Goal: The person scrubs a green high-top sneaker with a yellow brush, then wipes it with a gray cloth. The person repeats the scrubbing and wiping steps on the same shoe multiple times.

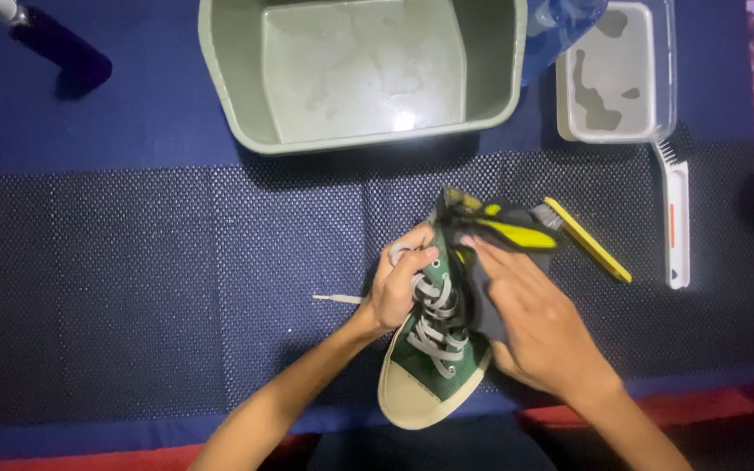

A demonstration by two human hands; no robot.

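Observation:
A green high-top sneaker (425,362) with grey laces and a cream toe cap lies on the dark dotted mat, toe pointing toward me. My left hand (399,283) grips its laced upper from the left side. My right hand (538,327) presses a dark cloth (480,288) against the shoe's right side. A loose lace end (335,298) trails out to the left of the shoe.
A grey-green plastic tub (359,135) stands at the back centre, a small white tray (617,131) to its right. A yellow-handled brush (582,235) and a white brush (675,227) lie right of the shoe. A dark bottle (50,39) lies at the back left.

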